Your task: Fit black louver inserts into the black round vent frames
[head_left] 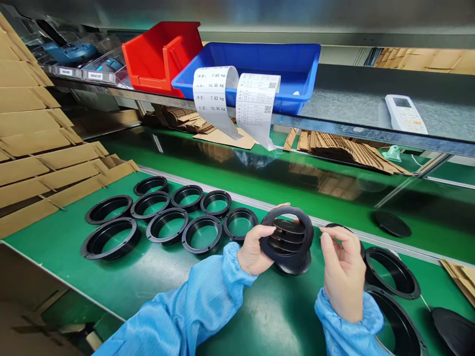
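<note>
Over a green counter [276,321], the left hand [255,251] grips a black slatted vent [287,236] beside the curled right hand [345,272], its hold unclear.

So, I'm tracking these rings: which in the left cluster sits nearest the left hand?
The rightmost black ring there, right beside the left hand; all the others sit farther left.

QR-coded label strip [256,101], mostly illegible
</note>
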Tool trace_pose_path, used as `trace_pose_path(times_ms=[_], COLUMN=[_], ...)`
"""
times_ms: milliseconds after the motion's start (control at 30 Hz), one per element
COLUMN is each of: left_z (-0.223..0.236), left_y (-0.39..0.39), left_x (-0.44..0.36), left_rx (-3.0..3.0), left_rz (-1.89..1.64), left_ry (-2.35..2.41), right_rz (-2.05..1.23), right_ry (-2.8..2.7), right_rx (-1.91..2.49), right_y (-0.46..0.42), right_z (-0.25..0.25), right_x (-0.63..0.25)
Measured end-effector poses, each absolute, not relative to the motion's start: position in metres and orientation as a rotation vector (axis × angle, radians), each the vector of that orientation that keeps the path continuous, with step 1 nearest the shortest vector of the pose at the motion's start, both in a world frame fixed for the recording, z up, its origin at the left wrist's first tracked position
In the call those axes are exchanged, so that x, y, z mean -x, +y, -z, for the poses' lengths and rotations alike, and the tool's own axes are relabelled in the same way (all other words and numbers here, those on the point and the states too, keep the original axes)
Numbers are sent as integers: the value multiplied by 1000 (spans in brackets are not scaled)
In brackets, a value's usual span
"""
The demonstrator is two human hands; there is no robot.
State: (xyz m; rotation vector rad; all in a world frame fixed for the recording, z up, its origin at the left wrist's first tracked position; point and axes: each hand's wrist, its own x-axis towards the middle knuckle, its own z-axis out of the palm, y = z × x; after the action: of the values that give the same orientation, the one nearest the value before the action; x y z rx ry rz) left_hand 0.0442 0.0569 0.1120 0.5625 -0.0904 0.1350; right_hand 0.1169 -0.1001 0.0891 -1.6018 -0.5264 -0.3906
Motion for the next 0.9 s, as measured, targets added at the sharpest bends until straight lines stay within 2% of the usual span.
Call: trace_pose_path(times_ms=[100, 233, 533, 900], left_z=[-111, -108, -106, -106], left_y=[48, 38, 38, 39], left_x=[-42, -42, -43, -46], left_rx=[-562, -488, -417, -391], left_rz=[-55, 27, 40, 49], left_ry=[-69, 38, 59, 85], right_rz=[499, 422, 333, 372], right_ry=[-714, -831, -847, -805], right_rx=[1672, 1815, 1832, 1837], right_y=[-105, -104, -105, -105], right_z=[-104, -106, -97, -99], right_x=[-109, -109, -118, -118])
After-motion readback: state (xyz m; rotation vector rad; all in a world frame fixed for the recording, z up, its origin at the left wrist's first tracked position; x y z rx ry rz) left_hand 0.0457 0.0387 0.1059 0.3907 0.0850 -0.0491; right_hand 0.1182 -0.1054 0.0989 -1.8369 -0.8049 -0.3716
